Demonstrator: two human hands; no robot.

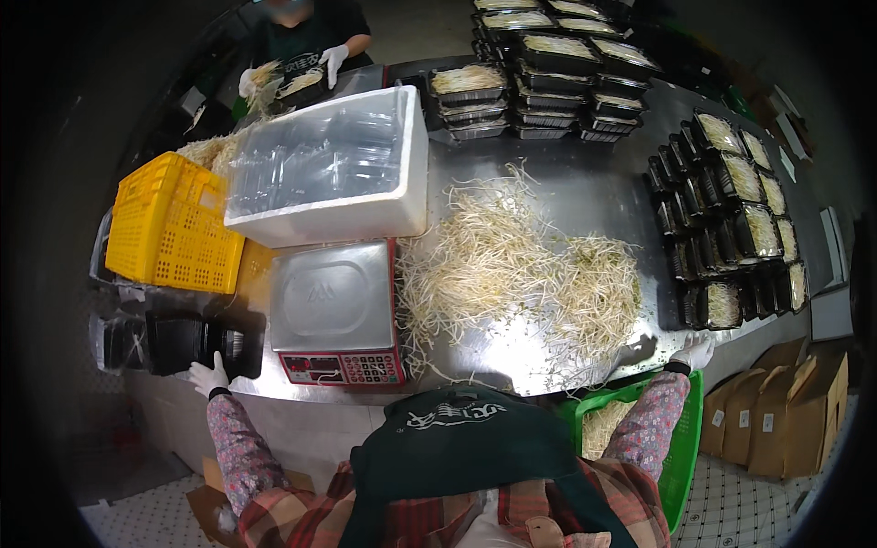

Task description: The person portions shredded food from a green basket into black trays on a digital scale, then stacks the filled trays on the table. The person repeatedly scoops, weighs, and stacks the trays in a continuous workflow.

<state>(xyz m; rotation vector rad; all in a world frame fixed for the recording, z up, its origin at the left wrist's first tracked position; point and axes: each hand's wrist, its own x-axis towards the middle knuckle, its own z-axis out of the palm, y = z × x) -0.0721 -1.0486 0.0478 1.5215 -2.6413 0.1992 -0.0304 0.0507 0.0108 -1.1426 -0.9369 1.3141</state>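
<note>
My left hand, in a white glove, is at the table's front left edge, its fingers apart beside the stacked black plastic trays. Whether the fingertips touch the trays, I cannot tell. On the right, my right hand, also gloved, is stretched out with nothing seen in it. It is by the table's edge, above the rim of a green crate that holds more sprouts. Loose bean sprouts lie in a heap mid-table, with a second pile to its right.
A red-edged scale stands left of the sprouts. Behind it are a white foam box of clear lids and a yellow crate. Packed sprout trays are stacked at the far side and right. Across the table, another person handles sprouts.
</note>
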